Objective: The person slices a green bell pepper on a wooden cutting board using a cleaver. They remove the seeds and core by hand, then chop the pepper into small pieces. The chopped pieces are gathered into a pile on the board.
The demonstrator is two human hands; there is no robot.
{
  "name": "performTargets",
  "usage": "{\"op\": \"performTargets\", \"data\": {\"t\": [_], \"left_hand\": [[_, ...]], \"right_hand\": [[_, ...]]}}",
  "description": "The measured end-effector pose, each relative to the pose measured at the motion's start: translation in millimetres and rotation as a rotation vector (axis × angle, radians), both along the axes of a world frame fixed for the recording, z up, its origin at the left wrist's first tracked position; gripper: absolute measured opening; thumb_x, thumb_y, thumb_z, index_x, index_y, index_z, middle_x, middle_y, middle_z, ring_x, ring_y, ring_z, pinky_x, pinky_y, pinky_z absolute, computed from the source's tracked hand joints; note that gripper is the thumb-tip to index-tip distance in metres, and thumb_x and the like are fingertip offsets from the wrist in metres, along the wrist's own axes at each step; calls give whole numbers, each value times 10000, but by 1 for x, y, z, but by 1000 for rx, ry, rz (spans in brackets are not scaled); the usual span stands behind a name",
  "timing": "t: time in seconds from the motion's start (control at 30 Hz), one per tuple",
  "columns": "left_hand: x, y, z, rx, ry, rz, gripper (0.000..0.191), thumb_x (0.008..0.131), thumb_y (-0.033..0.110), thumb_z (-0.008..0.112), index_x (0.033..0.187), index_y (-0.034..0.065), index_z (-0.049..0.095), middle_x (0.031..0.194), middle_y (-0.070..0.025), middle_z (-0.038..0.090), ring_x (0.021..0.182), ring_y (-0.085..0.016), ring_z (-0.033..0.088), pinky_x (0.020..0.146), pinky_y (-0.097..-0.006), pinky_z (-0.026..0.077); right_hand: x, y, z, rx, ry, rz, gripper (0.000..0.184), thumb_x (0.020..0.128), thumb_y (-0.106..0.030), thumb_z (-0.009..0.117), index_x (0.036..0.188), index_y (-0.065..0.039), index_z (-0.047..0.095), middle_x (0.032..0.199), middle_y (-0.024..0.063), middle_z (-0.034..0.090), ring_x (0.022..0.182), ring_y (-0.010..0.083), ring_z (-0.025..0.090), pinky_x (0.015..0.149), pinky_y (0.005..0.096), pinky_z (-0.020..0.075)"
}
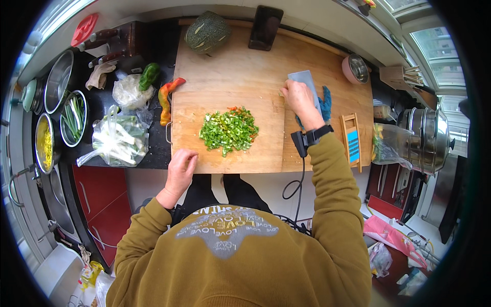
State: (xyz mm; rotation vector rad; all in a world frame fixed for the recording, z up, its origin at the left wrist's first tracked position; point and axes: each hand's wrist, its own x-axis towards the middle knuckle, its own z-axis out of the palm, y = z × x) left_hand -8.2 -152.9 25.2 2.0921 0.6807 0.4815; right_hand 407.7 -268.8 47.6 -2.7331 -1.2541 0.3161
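Note:
My left hand (182,167) is at the near left edge of the small wooden cutting board (230,99). Its fingers are loosely bent, with a gap at the thumb and nothing held. A heap of chopped green pepper with some red bits (230,130) lies on that board. To the right, my right hand (299,96) is over the left side of a cleaver's grey blade (305,78); its fingers are curled, and whether they grip the cleaver is hidden. A blue cloth (326,103) lies beside and partly behind the blade.
A squash (208,32) and a dark phone (266,28) stand at the back. A grater (352,142) and pink bowl (355,69) are right. A red-orange pepper (166,101), bagged scallions (121,140), metal bowls (59,80) and a knife block (134,38) are left.

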Motion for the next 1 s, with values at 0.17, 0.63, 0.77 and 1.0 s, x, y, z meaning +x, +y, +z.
{"op": "performTargets", "data": {"t": [0.17,0.63,0.77,1.0], "left_hand": [[-10,0,-4,-17,-22,51,83,894,6,694,967,15,654,891,-139,640,836,-320,640,751,-384,521],[-24,14,-11,-63,-28,109,88,898,17,695,978,20,658,895,-136,635,843,-328,631,752,-387,518],[-29,15,-11,-83,-21,114,83,906,10,689,982,15,657,886,-127,629,820,-295,630,740,-366,518],[-30,16,-12,-93,-23,108,79,901,18,688,971,15,651,886,-139,635,841,-333,631,744,-389,515]], "right_hand": [[9,28,-4,-324,43,0,266,850,-227,743,1017,-22,776,1072,215,740,1021,413,705,847,478,576],[23,37,-10,-480,56,3,357,858,-269,780,1110,-19,741,1177,214,718,1131,399,669,917,475,561],[28,47,-15,-547,146,-14,315,852,-211,770,1095,-13,742,1170,211,722,1123,399,675,918,472,558],[37,53,-24,-584,218,-30,269,826,-109,723,1067,9,738,1114,242,727,1075,409,694,882,475,560]]}}
